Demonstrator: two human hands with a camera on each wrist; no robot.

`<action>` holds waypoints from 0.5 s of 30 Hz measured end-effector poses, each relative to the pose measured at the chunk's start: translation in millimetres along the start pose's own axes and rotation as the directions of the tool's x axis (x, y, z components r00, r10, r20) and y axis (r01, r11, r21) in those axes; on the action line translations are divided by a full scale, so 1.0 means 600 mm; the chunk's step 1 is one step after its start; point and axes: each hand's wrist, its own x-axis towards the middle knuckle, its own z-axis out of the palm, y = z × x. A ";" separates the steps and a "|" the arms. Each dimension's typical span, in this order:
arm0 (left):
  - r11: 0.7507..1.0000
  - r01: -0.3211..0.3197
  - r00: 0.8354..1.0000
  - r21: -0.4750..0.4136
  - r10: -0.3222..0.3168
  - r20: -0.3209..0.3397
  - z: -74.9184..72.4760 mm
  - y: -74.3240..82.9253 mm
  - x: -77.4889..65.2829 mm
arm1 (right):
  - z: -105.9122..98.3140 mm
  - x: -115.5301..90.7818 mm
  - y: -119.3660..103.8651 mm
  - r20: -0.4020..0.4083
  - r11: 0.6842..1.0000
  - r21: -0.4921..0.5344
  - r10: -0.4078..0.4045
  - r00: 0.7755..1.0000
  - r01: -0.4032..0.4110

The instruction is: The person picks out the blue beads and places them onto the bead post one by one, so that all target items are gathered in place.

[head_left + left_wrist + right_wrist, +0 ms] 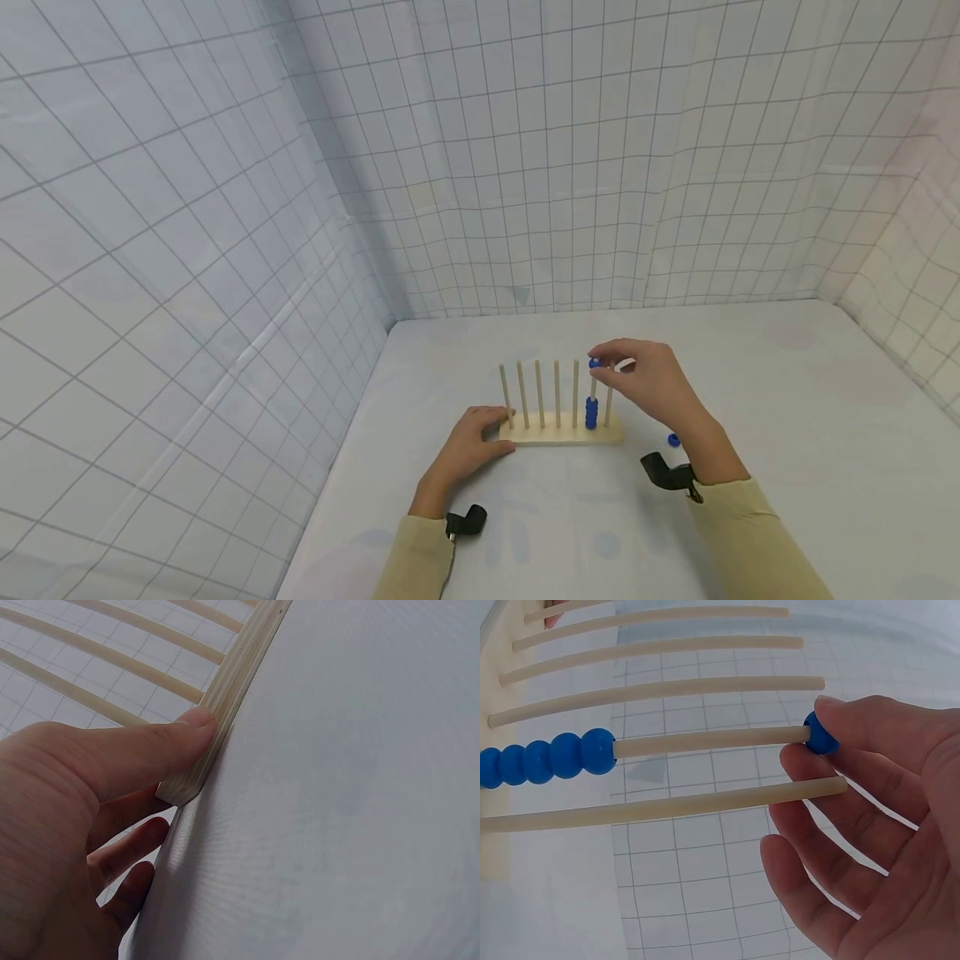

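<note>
A wooden peg rack (562,437) stands on the table, with several upright pegs along its pale base. My left hand (468,446) grips the base at its left end; the thumb (184,742) lies along the front edge and a finger goes behind. On the second peg from the right, a stack of blue beads (592,413) sits at the bottom. My right hand (645,379) pinches another blue bead (822,733) between thumb and index finger at that peg's tip. The peg's end reaches the bead's hole. Its other fingers spread behind the rightmost peg (667,814).
One loose blue bead (673,440) lies on the white table (570,533), right of the rack and beside my right forearm. Grid-patterned cloth walls (547,167) enclose the table at the back and both sides. A black wrist camera (667,473) sticks out from the right sleeve.
</note>
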 end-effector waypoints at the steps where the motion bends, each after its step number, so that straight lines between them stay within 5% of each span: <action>1: 1.000 0.002 1.000 0.003 -0.002 0.001 0.000 0.000 0.000 | 0.000 0.000 0.001 0.002 1.000 0.008 0.003 1.000 -0.003; 15: 1.000 0.010 1.000 0.010 -0.010 0.004 0.000 0.000 0.000 | 0.002 0.000 0.007 0.028 0.998 0.056 0.029 0.999 -0.031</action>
